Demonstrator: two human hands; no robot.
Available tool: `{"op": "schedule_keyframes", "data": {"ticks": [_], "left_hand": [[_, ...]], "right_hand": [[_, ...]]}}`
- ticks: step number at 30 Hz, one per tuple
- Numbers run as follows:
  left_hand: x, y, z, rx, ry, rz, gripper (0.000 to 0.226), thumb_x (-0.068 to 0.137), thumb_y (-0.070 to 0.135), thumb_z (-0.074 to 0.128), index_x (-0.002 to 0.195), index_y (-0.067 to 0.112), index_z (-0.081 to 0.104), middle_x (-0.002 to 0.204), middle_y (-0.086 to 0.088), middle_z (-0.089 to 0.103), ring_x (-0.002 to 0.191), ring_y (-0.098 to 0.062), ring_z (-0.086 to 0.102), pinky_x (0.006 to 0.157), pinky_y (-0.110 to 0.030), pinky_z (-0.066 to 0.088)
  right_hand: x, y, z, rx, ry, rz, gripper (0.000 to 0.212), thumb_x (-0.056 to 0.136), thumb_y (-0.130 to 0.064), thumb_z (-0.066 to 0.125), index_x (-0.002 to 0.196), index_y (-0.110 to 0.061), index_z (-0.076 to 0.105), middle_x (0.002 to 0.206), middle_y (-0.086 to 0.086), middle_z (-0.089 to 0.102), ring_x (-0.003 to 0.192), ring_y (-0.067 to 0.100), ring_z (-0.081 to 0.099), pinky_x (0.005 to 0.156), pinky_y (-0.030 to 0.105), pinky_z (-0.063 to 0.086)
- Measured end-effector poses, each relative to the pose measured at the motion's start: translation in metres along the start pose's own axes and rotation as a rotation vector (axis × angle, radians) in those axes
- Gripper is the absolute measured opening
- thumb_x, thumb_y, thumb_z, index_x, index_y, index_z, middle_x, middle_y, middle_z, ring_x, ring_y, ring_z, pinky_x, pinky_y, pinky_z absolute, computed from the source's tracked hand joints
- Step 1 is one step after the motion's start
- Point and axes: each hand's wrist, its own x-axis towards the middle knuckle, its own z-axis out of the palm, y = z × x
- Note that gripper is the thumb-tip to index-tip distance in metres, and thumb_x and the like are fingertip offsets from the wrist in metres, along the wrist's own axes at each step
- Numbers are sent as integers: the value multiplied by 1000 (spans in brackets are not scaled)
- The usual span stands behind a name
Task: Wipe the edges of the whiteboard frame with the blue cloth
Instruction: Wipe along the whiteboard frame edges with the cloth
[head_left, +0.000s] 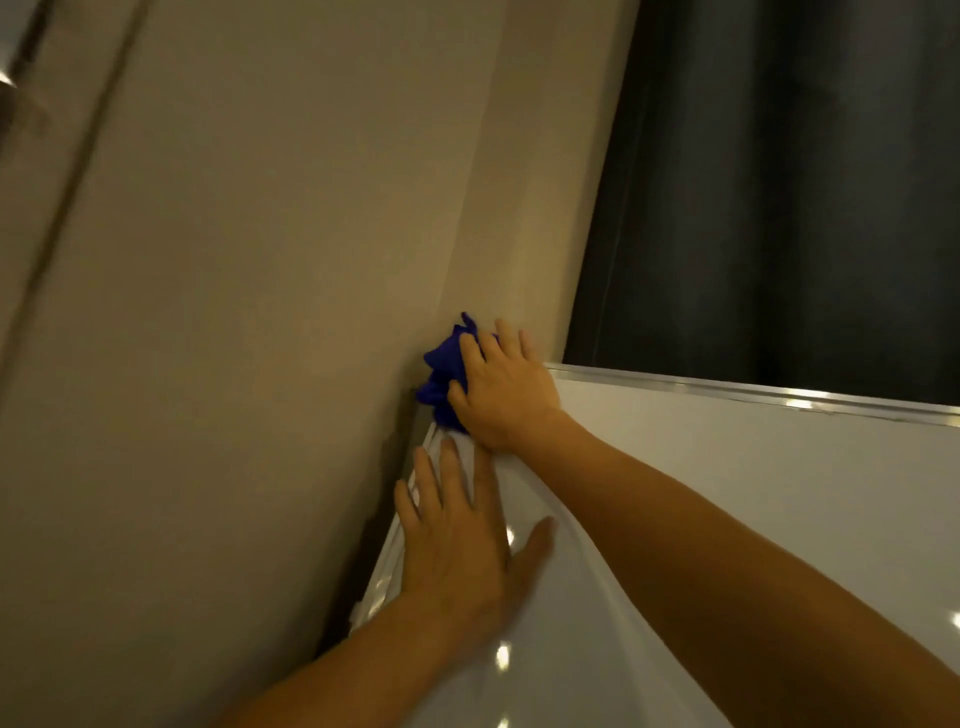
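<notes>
At the frame (727, 388) corner, right hand (503, 387) presses the soft, bunched cloth (441, 376); left hand (460, 540) rests flat, fingers spread.

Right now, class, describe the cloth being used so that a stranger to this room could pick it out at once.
Find the whiteboard leaning by the beige wall, and follow its silver top frame left to the corner. There the right hand presses a crumpled blue cloth. It is the only vivid blue thing among beige, white and dark curtain.
</notes>
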Motion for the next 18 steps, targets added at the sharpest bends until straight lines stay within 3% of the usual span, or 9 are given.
{"op": "schedule_keyframes", "data": {"ticks": [3, 9, 15, 18], "left_hand": [[15, 9, -7, 28, -1, 51, 103, 71, 87, 5, 148, 27, -28, 161, -11, -26, 147, -34, -23, 116, -53, -12], [34, 36, -9, 33, 9, 168, 102, 69, 87, 2, 149, 29, -25, 163, -9, -20, 148, -35, -18, 118, -57, -7], [40, 73, -7, -24, 61, 390, 88, 80, 82, 15, 148, 39, -21, 164, -6, -15, 148, -35, -17, 118, -58, -5], [43, 92, -3, -58, 54, 386, 86, 81, 81, 15, 148, 41, -21, 163, -9, -14, 147, -39, -18, 116, -60, -9]], "right_hand": [[-6, 28, -7, 14, 29, 31, 46, 100, -32, 35, 140, -10, 40, 152, 12, 38, 147, 35, 16, 120, 48, 11], [-14, 69, -33, -29, 38, 144, 41, 97, -36, 38, 124, -15, 59, 156, 13, 30, 147, 36, 13, 121, 52, 9], [-53, 124, -66, -110, 171, 253, 33, 96, -34, 45, 107, -12, 66, 136, 8, 47, 126, 29, 37, 109, 41, 31], [-68, 145, -76, -61, 307, 401, 31, 93, -29, 53, 118, -11, 60, 137, 10, 46, 127, 29, 38, 104, 41, 39]]}}
